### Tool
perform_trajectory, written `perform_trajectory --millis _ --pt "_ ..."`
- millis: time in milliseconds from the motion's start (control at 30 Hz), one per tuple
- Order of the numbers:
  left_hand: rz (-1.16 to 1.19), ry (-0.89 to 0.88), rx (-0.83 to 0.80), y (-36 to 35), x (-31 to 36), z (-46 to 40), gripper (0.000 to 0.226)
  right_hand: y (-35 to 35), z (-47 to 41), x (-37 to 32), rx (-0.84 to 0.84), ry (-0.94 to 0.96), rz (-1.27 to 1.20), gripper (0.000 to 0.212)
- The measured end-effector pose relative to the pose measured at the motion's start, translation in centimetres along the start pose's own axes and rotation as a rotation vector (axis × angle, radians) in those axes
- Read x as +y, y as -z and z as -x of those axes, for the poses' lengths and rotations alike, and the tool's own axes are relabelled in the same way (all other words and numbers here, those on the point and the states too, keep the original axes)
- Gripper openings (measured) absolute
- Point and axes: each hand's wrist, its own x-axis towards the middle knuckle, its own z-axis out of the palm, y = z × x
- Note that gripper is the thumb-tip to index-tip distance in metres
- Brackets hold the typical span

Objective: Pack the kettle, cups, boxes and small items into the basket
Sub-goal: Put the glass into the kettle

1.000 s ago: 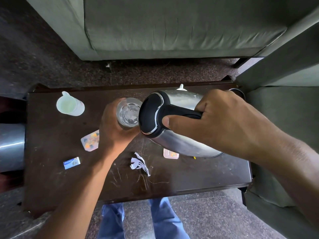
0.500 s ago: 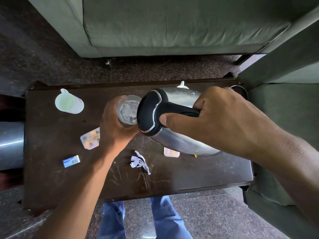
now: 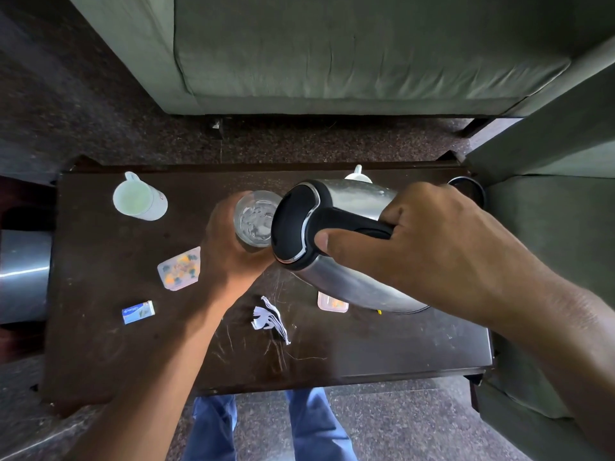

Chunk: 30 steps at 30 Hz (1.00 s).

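My right hand (image 3: 442, 244) grips the black handle of a steel kettle (image 3: 352, 201), which is tilted to the left with its black lid end against a clear glass (image 3: 254, 216). My left hand (image 3: 229, 251) is wrapped around that glass above the dark table (image 3: 100, 261). A white cup (image 3: 138, 199) stands at the back left. On the table lie a clear box with coloured bits (image 3: 179, 267), a small blue box (image 3: 138, 312), crumpled white paper (image 3: 269, 319) and a small box (image 3: 331, 302) partly under the kettle. No basket is in view.
A green sofa (image 3: 332, 51) runs along the far side and another seat (image 3: 549, 227) flanks the right. A metal cylinder (image 3: 23, 274) sits at the left edge. A dark round base (image 3: 466, 191) and a white cup's top (image 3: 357, 174) show behind the kettle.
The kettle and glass stay together in my hands, with hardly any shift. The view has moved slightly.
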Motion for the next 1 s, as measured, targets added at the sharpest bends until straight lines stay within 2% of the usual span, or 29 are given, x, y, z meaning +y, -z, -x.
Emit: perform_trajectory --millis 200,800,1000 --pt "0.012 -0.004 0.006 0.2 0.0 -0.2 0.088 -0.3 0.0 -0.1 0.009 -0.014 -0.01 0.052" --pt "-0.015 -0.003 -0.008 -0.1 0.6 -0.6 0.088 -0.6 -0.6 -0.5 0.001 -0.021 -0.018 0.037" --pt "-0.017 0.022 -0.008 -0.1 1.2 -0.8 0.09 -0.6 -0.8 -0.3 0.011 -0.027 -0.031 0.043"
